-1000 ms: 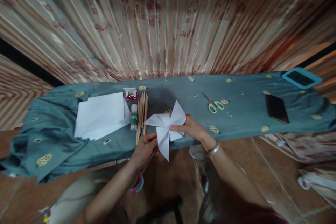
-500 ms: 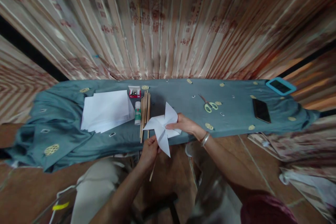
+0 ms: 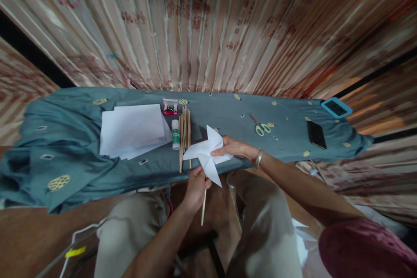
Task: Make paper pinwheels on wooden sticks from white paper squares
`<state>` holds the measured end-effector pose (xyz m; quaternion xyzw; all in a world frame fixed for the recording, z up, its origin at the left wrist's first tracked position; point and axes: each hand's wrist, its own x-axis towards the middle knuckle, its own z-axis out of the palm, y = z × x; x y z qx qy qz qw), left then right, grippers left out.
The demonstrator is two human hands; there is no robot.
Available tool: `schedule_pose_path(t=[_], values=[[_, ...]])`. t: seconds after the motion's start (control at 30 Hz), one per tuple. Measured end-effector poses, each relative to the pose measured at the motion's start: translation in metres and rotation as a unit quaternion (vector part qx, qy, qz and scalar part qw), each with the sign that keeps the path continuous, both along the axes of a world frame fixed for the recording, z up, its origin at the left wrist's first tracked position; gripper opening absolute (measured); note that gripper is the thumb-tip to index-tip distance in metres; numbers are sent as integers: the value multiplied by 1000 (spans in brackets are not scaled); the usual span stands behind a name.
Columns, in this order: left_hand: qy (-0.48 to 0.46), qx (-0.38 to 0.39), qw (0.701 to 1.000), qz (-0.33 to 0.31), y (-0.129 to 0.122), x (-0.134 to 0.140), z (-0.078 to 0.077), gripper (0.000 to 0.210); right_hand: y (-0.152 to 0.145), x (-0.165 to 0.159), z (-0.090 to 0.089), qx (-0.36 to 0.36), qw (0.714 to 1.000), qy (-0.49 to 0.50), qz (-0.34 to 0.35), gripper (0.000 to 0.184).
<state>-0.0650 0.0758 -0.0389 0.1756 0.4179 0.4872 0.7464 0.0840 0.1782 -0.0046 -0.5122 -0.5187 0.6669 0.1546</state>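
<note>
A white paper pinwheel (image 3: 204, 151) with four pointed blades is held up over the table's front edge. My right hand (image 3: 230, 147) pinches it from the right, thumb on its front near the centre and the other fingers behind. Below it, my left hand (image 3: 197, 187) is closed round a thin wooden stick (image 3: 203, 208), whose lower end hangs down past the fingers. The stick's upper end is hidden behind the paper and my fingers.
On the blue cloth (image 3: 221, 104) lie white paper sheets (image 3: 133, 130), a red box of pins (image 3: 170, 107), a glue stick (image 3: 176, 134) and several wooden sticks (image 3: 184, 132). Farther right are scissors (image 3: 259, 127), a dark phone (image 3: 316, 134) and a blue-framed device (image 3: 336, 107).
The view has shifted a little. Both hands and the pinwheel appear slightly farther right, and the stick hangs closer to upright. Both grips stay the same.
</note>
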Motion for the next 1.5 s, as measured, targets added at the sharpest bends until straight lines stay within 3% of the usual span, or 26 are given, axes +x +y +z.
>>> schedule_pose_path(t=[0.5,0.73,0.97,1.5], values=[[-52,-27,998,6,-7,0,7,37,-3,-5,29,-2,994,-99,50,31],[-78,-40,996,-5,-8,14,-3,34,-1,4,19,16,990,-127,65,32],[-88,-60,994,-18,-10,19,-10,33,6,12,6,59,979,-154,122,27],[-85,-70,994,-22,-6,22,-16,39,17,2,20,110,925,-285,228,19]])
